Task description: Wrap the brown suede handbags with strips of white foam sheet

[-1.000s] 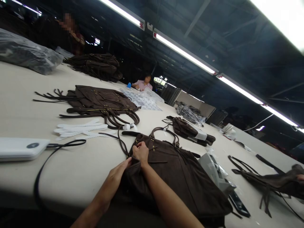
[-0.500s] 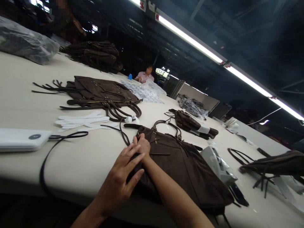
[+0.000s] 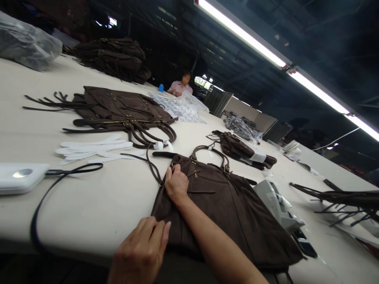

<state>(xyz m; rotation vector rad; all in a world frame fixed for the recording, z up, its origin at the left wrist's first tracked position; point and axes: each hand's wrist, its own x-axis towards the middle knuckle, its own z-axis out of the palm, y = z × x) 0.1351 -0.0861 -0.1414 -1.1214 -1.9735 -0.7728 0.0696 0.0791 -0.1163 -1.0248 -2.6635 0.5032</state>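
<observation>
A dark brown handbag (image 3: 219,209) lies on the white table in front of me, its two looped handles (image 3: 207,149) pointing away. On the bag's upper left corner rests my right hand (image 3: 177,182), its fingers curled and closed on the material beside the strap ring. My left hand (image 3: 142,248) is closed at the lower left edge of the same bag, near the table's front edge; its fingertips are partly hidden. A thin strap (image 3: 153,167) runs off the bag's left side.
Left of the bag lie white strips (image 3: 94,146) and a white power bank (image 3: 22,178) with a black cord. Another brown bag (image 3: 118,106) lies beyond. A grey tape dispenser (image 3: 274,207) and a phone (image 3: 304,242) are at right. A person (image 3: 180,86) sits at the far end.
My left hand has moved down from beside my right hand to the bag's lower left edge, and its spread fingers have closed. My right hand stays at the upper corner. The view has shifted slightly.
</observation>
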